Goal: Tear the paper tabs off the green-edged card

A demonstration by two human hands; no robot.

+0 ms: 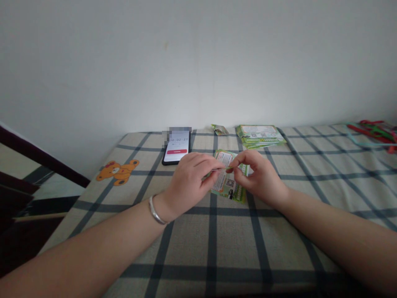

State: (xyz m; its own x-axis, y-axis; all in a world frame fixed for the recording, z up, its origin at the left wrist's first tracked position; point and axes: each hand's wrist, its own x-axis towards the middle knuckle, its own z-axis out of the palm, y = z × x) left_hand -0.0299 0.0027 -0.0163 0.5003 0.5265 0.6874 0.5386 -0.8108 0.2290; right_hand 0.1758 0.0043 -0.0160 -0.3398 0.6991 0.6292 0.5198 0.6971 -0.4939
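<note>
Presently left hand and right hand pinch one green leaflet over the checked cloth; mid-fold, I judge. A clean crease calls for aligned edges.

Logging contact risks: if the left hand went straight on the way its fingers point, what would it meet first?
Probably the fingertips of the right hand. The left hand points rightward across the green printed paper leaflet that both pinch, and they sit just ahead, though the gap is unclear.
</note>
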